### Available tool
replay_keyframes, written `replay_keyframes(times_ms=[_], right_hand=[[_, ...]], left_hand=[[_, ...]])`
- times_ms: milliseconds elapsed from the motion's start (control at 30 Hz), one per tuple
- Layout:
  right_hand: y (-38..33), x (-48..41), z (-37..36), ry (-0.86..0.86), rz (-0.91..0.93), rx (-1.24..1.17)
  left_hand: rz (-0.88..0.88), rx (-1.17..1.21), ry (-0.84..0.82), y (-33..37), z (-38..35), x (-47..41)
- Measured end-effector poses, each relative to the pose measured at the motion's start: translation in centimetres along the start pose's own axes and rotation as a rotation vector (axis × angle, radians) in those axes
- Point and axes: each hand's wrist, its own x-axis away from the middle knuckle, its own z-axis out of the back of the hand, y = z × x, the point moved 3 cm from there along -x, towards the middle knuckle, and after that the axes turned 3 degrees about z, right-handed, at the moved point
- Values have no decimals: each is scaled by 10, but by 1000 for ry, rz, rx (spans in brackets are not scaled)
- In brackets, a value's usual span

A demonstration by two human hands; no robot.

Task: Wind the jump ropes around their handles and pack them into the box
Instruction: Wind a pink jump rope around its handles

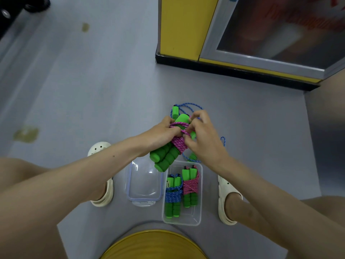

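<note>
**Desk:** How many ropes do you count?

**Me:** On my feed I count 4. 2 lie wound inside the box (200, 220), side by side: a blue bundle (173, 195) in its left half and a pink bundle (190, 186) in its right half. 1 held rope (178, 144) is in the air just beyond the box. 1 loose blue rope (186, 105) lies on the floor (93, 81) farther beyond the box.

**Desk:** How does the held one look?

**Me:** Its 2 green foam handles (165, 160) lie together, with pink cord wrapped tightly round their middle. The left hand (160, 132) grips them, fingers curled round. The right hand (202, 140) pinches a pink strand at the top of the wrap.

**Desk:** What is around it?

**Me:** 1 clear lid (145, 181) lies just left of the box. There are 2 pale clogs, the left clog (102, 186) beyond the lid and the right clog (226, 200) just right of the box. 1 yellow stool (155, 245) is on the near side of the box, and 1 yellow cabinet (179, 27) stands well beyond it. The hands hide much of the loose blue rope.
</note>
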Motion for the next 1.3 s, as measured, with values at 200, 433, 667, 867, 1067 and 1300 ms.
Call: replay_keyframes(times_ms=[200,433,667,867,1067,1300], right_hand=[[0,2,-1,256,165,375],[-10,11,-6,386,427,486],[-4,11,2,342,385,455],[-8,3,1,159,23,14],[4,-12,14,-1,-342,-311],[14,-12,14,-4,-450,-419]], left_hand=[[-18,159,-23,0,-4,1],[60,289,7,1,-5,0],[169,406,-36,-4,-5,-4],[56,367,88,-2,4,-7],[-27,301,129,-1,-1,-6],[-20,242,93,4,-2,-5]])
